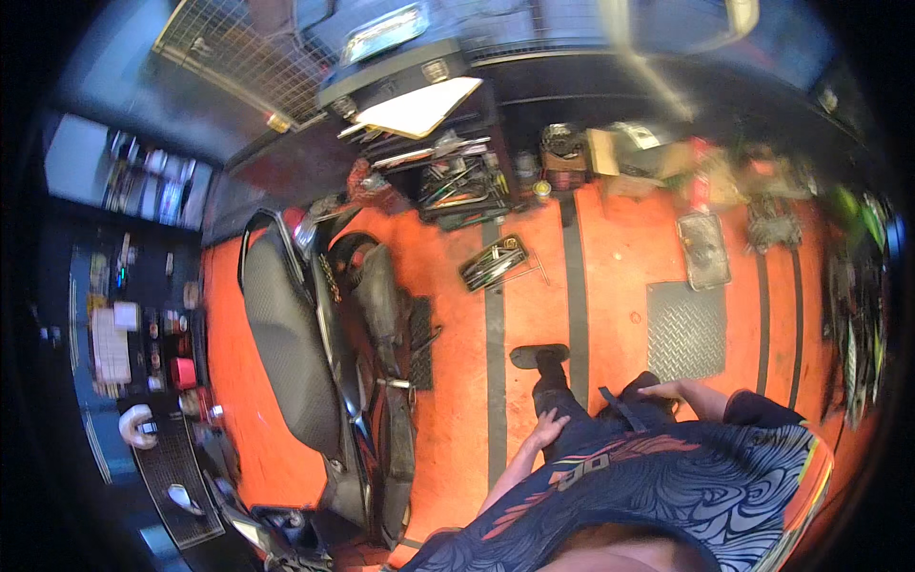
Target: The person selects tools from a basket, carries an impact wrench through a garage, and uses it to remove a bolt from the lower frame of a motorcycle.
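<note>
My left hand (550,428) rests on my dark-trousered thigh with its fingers apart, holding nothing. On the other leg, near the knee, lies my right hand (664,390), its fingers stretched out and nothing seen in them. A dark strap (621,408) hangs over the trousers beside it. To my left stands a motor scooter with a long black textured seat (286,338); neither hand touches it. A small tray of tools (495,263) sits on the orange floor ahead of me, with a T-shaped tool (541,268) next to it.
A tool cart (462,186) stands at the far side, a white sheet (419,108) on top. Cardboard boxes (624,162) line the far wall. To the right lie a metal tray (703,250) and a tread plate (686,329). Shelves (143,181) stand far left.
</note>
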